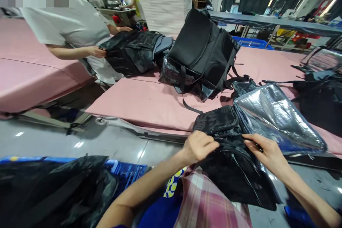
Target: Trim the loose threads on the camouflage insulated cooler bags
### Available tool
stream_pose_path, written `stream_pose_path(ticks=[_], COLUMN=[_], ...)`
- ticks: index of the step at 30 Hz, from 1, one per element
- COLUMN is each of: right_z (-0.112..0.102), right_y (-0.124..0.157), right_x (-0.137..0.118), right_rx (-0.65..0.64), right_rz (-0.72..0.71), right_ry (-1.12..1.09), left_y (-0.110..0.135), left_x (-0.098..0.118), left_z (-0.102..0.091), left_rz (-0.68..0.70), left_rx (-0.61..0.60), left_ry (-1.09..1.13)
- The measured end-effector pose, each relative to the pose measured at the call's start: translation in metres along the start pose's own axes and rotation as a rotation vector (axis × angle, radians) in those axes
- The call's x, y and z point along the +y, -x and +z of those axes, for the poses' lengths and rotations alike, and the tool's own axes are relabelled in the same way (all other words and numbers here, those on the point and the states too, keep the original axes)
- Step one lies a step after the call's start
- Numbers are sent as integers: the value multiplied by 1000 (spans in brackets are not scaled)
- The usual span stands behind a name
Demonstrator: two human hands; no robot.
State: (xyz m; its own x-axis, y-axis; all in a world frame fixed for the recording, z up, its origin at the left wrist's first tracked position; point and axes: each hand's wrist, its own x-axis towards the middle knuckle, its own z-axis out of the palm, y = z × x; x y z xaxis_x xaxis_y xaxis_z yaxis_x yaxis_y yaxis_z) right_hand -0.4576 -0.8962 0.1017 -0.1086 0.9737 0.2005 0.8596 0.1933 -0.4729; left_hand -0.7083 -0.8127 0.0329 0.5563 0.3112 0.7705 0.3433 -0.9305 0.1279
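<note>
A black camouflage bag (235, 174) hangs over the table's front edge before me, its silver foil-lined flap (278, 117) lying spread out to the right. My left hand (199, 146) is closed at the bag's left side, slightly blurred, with the fingertips on the dark fabric. On the other side my right hand (263, 148) pinches the fabric near a seam. A small dark object shows between the right fingers, too little of it to name. Above my hands lies the bag's zipped camouflage pocket (217, 121).
A large black backpack (199, 53) stands on the pink table (149, 103). At the left, a co-worker's hands hold another dark bag (133, 51). More black bags (323, 99) lie at the right. A blue crate (128, 174) with dark bags stands at lower left.
</note>
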Motion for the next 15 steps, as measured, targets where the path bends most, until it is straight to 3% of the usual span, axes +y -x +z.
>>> stream_pose_path(ticks=[2, 4, 8, 12, 15], right_z=[-1, -1, -1, -4, -6], right_y=[-4, -8, -11, -17, -19], right_x=[-3, -4, -3, -5, -5], right_rx=[-4, 4, 14, -45, -57], right_rz=[-37, -48, -48, -58, -64], right_ry=[17, 25, 43, 85, 116], left_y=[-12, -25, -38, -43, -45], left_x=[4, 4, 5, 10, 13], left_z=[1, 2, 7, 15, 20], left_rz=[21, -50, -163, -271, -250], left_rx=[-152, -240, -212, -199, -215], left_ry=[103, 207, 280, 87, -29])
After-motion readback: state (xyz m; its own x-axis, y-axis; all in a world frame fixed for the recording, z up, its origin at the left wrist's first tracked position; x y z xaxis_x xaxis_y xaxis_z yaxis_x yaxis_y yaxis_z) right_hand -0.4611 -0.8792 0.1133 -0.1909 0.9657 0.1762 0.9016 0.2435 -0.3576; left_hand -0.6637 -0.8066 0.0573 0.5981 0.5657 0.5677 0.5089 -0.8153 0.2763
